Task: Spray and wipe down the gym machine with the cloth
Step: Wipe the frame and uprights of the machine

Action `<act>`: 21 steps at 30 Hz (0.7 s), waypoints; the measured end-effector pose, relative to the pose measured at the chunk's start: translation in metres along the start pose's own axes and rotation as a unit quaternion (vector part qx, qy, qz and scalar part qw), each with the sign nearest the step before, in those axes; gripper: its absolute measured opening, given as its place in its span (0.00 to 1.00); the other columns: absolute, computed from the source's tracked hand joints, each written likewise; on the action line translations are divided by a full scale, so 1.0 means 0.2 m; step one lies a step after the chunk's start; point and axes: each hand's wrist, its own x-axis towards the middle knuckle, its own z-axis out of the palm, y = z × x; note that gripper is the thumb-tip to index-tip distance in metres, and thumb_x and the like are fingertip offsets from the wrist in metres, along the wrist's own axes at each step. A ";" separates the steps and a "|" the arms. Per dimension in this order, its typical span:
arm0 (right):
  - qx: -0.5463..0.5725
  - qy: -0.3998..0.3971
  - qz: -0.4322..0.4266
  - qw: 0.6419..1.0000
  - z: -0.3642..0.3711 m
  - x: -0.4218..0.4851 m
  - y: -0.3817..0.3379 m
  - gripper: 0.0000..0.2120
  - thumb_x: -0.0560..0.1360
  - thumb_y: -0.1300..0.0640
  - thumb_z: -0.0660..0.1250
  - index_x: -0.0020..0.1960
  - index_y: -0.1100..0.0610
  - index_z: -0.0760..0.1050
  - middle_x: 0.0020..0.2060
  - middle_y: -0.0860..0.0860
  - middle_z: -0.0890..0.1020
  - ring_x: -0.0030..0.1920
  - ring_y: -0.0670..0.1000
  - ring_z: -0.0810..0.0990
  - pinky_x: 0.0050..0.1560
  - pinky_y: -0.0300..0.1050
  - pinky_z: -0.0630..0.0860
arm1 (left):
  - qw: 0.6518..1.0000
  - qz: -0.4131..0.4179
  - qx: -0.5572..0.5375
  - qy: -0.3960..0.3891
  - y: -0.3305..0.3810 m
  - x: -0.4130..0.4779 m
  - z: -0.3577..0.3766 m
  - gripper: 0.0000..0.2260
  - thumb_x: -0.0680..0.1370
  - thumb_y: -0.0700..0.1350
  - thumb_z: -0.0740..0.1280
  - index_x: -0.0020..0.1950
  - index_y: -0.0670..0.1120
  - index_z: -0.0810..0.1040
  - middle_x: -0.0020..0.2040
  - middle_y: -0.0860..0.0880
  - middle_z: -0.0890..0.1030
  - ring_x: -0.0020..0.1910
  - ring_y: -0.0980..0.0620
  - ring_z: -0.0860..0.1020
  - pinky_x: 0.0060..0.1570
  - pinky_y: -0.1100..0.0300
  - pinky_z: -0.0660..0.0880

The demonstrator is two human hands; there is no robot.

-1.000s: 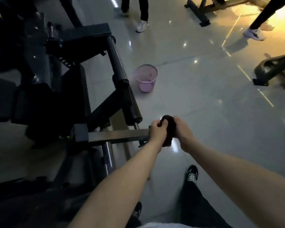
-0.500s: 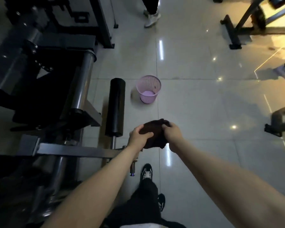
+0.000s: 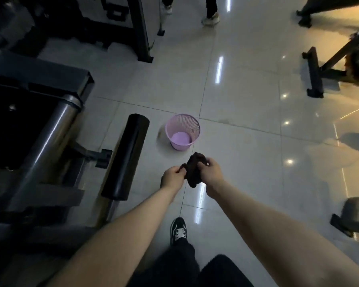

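A dark bunched cloth (image 3: 193, 171) hangs between both hands over the tiled floor. My left hand (image 3: 171, 179) pinches its left edge and my right hand (image 3: 212, 176) grips its right side. The gym machine (image 3: 39, 141), black and steel, fills the left of the view. Its black padded roller (image 3: 125, 156) lies just left of my hands, apart from them. No spray bottle is in view.
A pink mesh wastebasket (image 3: 182, 131) stands on the floor just beyond my hands. Other machine frames (image 3: 315, 73) sit at the right, and another person's legs and shoes (image 3: 210, 17) are at the top. My own shoe (image 3: 178, 230) is below my hands.
The view has swung away from the machine's bar toward the open floor. Both hands kept the cloth and moved off the bar, now over the tiles near the wastebasket.
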 end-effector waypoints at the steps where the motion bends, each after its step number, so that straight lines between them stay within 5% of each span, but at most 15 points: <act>1: -0.009 -0.005 -0.007 1.000 -0.01 0.10 -0.06 0.09 0.78 0.64 0.61 0.56 0.56 0.76 0.48 0.56 0.81 0.46 0.56 0.80 0.41 0.48 0.78 | 0.999 -0.020 -0.020 0.016 0.05 0.09 0.04 0.13 0.74 0.56 0.65 0.43 0.49 0.82 0.46 0.42 0.83 0.48 0.38 0.80 0.36 0.53 0.77; 6: -0.044 -0.030 -0.021 0.998 0.01 0.56 -0.29 0.10 0.79 0.67 0.60 0.55 0.56 0.76 0.45 0.54 0.81 0.43 0.51 0.79 0.37 0.41 0.76 | 0.991 -0.054 -0.124 0.016 0.34 0.40 0.16 0.08 0.82 0.48 0.63 0.50 0.50 0.82 0.47 0.42 0.83 0.41 0.44 0.78 0.36 0.59 0.72; 11: -0.117 -0.055 -0.042 0.991 0.15 1.15 -0.42 0.15 0.80 0.62 0.60 0.65 0.54 0.74 0.54 0.54 0.81 0.54 0.58 0.81 0.57 0.56 0.80 | 0.981 -0.066 -0.177 0.048 0.48 0.96 0.32 0.09 0.83 0.43 0.61 0.45 0.50 0.77 0.54 0.41 0.84 0.57 0.39 0.81 0.48 0.56 0.72; 16: -0.152 -0.098 -0.016 0.983 0.24 1.62 -0.49 0.12 0.82 0.61 0.59 0.63 0.55 0.75 0.49 0.54 0.82 0.46 0.53 0.81 0.46 0.49 0.81 | 0.971 -0.074 -0.225 0.026 0.57 1.38 0.49 0.12 0.84 0.41 0.59 0.60 0.49 0.80 0.56 0.44 0.84 0.54 0.44 0.81 0.41 0.62 0.72; 19: -0.173 -0.119 -0.026 0.977 0.27 1.80 -0.53 0.09 0.83 0.57 0.59 0.59 0.53 0.76 0.43 0.50 0.81 0.43 0.51 0.80 0.42 0.44 0.78 | 0.964 -0.064 -0.256 0.017 0.60 1.53 0.51 0.15 0.85 0.37 0.59 0.72 0.40 0.73 0.68 0.42 0.77 0.65 0.43 0.78 0.45 0.67 0.78; 21: -0.211 -0.138 -0.031 0.967 0.29 1.85 -0.55 0.07 0.83 0.55 0.60 0.54 0.51 0.77 0.43 0.50 0.81 0.44 0.51 0.80 0.44 0.43 0.75 | 0.959 -0.064 -0.275 0.029 0.63 1.54 0.48 0.16 0.85 0.37 0.57 0.73 0.40 0.71 0.64 0.43 0.78 0.59 0.50 0.81 0.38 0.73 0.76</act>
